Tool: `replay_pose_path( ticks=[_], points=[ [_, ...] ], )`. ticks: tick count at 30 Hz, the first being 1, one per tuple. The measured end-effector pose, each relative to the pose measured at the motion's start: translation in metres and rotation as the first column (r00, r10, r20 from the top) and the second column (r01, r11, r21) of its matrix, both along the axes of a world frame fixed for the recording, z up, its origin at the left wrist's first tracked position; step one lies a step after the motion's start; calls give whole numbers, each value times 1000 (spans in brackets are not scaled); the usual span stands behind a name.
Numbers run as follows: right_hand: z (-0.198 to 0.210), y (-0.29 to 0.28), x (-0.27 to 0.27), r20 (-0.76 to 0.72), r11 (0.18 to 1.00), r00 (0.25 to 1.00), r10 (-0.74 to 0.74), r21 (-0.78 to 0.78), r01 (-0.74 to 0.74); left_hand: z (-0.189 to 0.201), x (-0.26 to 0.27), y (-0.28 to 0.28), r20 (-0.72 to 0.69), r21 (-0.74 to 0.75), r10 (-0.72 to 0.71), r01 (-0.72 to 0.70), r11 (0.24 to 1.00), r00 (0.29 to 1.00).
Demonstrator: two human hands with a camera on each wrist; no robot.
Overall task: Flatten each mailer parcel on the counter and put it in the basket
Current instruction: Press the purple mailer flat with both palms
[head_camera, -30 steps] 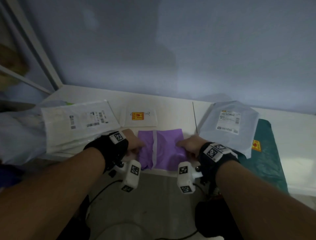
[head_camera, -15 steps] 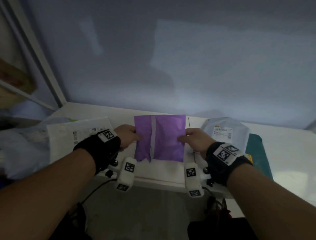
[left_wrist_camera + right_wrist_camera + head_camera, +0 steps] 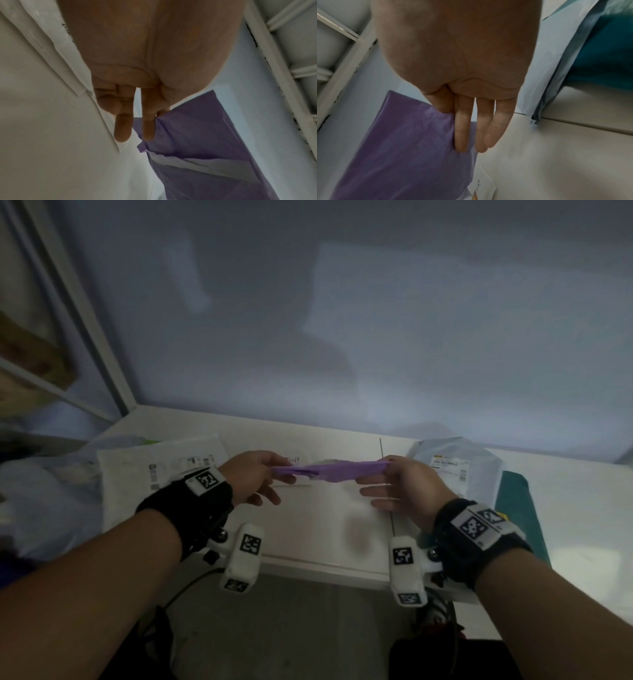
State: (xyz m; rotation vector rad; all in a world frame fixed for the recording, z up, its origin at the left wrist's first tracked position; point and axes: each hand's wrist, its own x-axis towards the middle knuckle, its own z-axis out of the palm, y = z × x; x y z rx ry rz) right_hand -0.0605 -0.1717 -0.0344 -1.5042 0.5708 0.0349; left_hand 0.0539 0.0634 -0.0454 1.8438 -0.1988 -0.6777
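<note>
Pale wall (image 3: 342,320) fills the background above a white counter (image 3: 325,529). On the counter, a large white mailer (image 3: 137,474) is seen at 9 o'clock, and a grey mailer (image 3: 459,463) overlapping a teal parcel (image 3: 520,508) at 3 o'clock. Above the counter's middle, a purple mailer (image 3: 329,470) is held level and edge-on between both hands. Its left end is pinched by the left hand (image 3: 253,477), its right end by the right hand (image 3: 404,487), the remaining fingers (image 3: 462,129) extended straight. A pale strip crosses its wrinkled underside.

Black wrist straps (image 3: 191,508), white camera mounts (image 3: 245,556), square black-white markers (image 3: 474,525).
</note>
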Motion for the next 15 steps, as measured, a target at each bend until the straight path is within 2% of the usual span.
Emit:
replay_pose_path(
  ticks=[3, 10, 15],
  points=[
    [3, 3, 1, -13, 1000, 999, -31, -1, 31, 6, -2, 3, -46, -50, 17, -19, 999, 999],
    [22, 8, 7, 36, 998, 999, 5, 60, -8, 30, 3, 10, -106, -108, 62, -74, 991, 992],
    [40, 12, 6, 111, 989, 994, -7, 147, -10, 42, 2, 16, 99, -85, 8, 1, 996, 995]
  ],
)
